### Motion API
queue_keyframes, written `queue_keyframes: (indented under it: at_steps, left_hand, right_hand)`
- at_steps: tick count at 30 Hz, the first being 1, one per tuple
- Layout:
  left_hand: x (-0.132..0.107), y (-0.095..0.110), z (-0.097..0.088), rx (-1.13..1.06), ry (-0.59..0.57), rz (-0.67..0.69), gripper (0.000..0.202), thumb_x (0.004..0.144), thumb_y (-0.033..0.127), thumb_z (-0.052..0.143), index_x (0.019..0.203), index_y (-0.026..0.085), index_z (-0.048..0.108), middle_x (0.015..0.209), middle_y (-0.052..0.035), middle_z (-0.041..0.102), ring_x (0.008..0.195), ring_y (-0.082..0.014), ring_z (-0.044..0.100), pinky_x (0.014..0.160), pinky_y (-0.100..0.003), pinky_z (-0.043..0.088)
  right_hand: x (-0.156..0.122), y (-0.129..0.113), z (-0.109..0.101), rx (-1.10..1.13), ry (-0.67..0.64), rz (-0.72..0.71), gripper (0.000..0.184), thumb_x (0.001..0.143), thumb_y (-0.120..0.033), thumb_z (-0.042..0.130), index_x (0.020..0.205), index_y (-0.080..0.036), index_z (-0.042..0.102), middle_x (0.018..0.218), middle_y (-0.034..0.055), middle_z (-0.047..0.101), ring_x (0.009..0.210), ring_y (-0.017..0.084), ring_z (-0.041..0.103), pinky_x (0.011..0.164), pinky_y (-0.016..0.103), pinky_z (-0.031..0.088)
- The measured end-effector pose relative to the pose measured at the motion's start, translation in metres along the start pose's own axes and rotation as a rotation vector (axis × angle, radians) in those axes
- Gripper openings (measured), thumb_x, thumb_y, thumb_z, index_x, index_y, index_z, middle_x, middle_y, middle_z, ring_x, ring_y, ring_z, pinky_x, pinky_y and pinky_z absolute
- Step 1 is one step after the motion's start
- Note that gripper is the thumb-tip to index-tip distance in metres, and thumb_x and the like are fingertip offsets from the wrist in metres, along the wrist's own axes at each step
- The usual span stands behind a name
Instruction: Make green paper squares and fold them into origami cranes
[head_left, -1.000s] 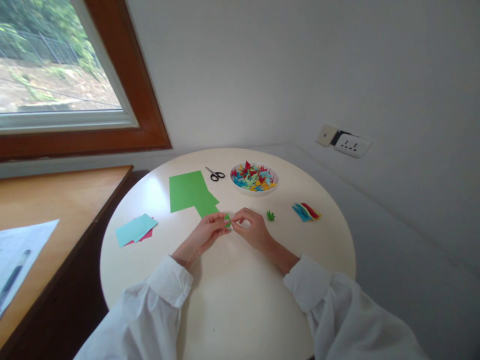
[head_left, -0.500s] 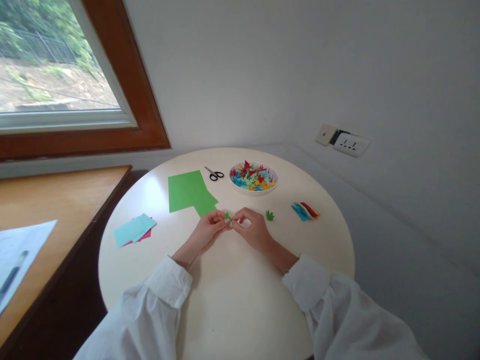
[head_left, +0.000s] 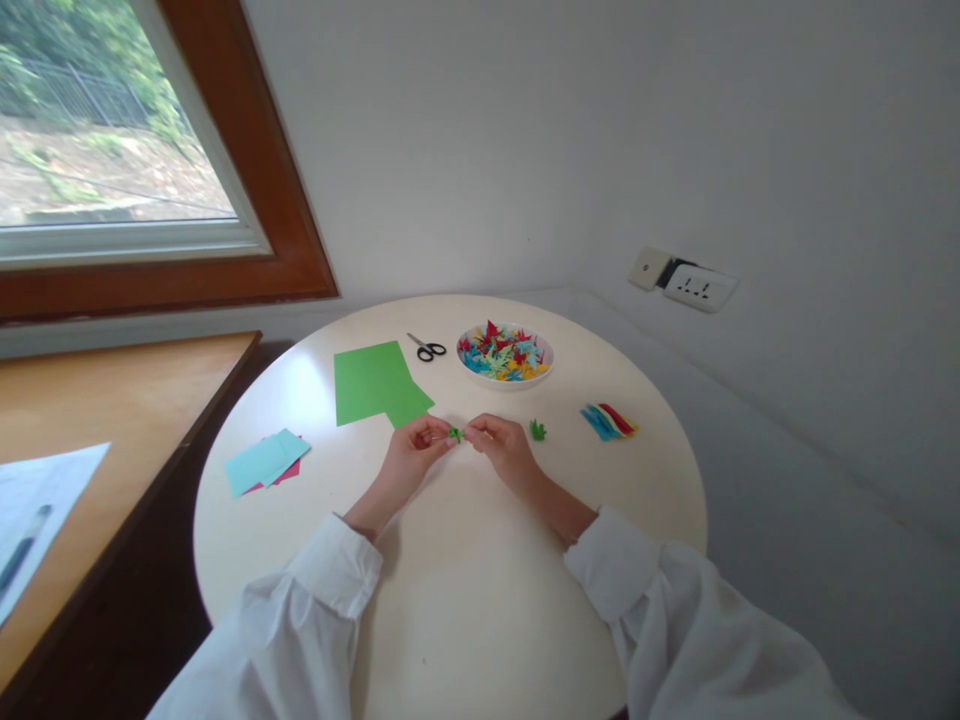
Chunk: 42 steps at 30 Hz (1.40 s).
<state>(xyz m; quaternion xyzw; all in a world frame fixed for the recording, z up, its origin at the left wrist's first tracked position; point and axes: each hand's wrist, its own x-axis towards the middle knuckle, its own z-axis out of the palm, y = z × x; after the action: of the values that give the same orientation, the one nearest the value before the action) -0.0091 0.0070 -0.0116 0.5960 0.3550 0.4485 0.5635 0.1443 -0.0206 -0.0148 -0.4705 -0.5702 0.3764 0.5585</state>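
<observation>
Between my two hands is a small green paper crane (head_left: 454, 434), partly covered by fingertips. My left hand (head_left: 415, 447) pinches it from the left, thumb against forefinger. From the other side my right hand (head_left: 501, 446) meets it with thumb and forefinger pressed together at its right end. A little to the right of that hand lies a small clump of green folded paper (head_left: 538, 430). Green paper sheets (head_left: 370, 381) lie just beyond my left hand, one overlapping another.
A white bowl (head_left: 504, 381) full of colourful paper cranes stands at the back, beside black-handled scissors (head_left: 430, 351). Coloured folded strips (head_left: 608, 422) lie at the right. Light blue sheets (head_left: 261, 467) over red paper lie at the left of the round table (head_left: 465, 620).
The green paper crane has turned and looks flatter between my fingers. My right fingers have closed in, narrowing the gap within the hand. The view has shifted slightly.
</observation>
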Motion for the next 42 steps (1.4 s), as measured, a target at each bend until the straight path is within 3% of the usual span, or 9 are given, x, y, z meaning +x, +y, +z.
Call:
queue_keyframes:
  at_steps: [6,16,32,42]
  left_hand:
    - [-0.002,0.007,0.0,0.056,-0.019,0.052,0.021,0.062,0.03,0.074,0.069,0.016,0.061,0.055,0.0059,0.049,0.051,-0.0072,0.042,0.052,-0.022,0.034]
    - [-0.001,0.005,0.0,0.097,0.038,0.108,0.019,0.061,0.03,0.074,0.069,0.017,0.063,0.062,0.0012,0.061,0.057,-0.0113,0.054,0.056,-0.024,0.045]
    - [-0.005,-0.001,0.003,0.191,0.065,0.222,0.007,0.068,0.021,0.067,0.072,0.017,0.063,0.079,-0.005,0.067,0.077,-0.0158,0.062,0.076,-0.029,0.049]
    - [-0.007,-0.004,0.002,0.341,0.122,0.265,0.005,0.069,0.017,0.065,0.074,0.018,0.064,0.074,-0.004,0.068,0.072,-0.0165,0.062,0.072,-0.03,0.049]
  right_hand:
    - [0.001,-0.002,0.0,0.056,-0.039,0.073,0.018,0.065,-0.035,0.061,0.059,-0.018,0.058,0.057,-0.0023,0.054,0.059,0.012,0.048,0.058,0.026,0.039]
    - [0.001,0.008,0.002,0.138,-0.043,0.121,0.023,0.068,-0.04,0.061,0.06,-0.019,0.056,0.054,-0.0044,0.048,0.054,0.01,0.041,0.055,0.026,0.032]
    - [-0.002,0.003,0.005,0.157,-0.045,0.107,0.029,0.068,-0.046,0.063,0.06,-0.019,0.056,0.053,-0.0038,0.049,0.054,0.01,0.043,0.054,0.025,0.035]
    - [-0.001,0.005,0.005,0.196,-0.049,0.129,0.024,0.066,-0.041,0.065,0.059,-0.018,0.059,0.055,-0.0036,0.052,0.056,0.01,0.044,0.057,0.026,0.035]
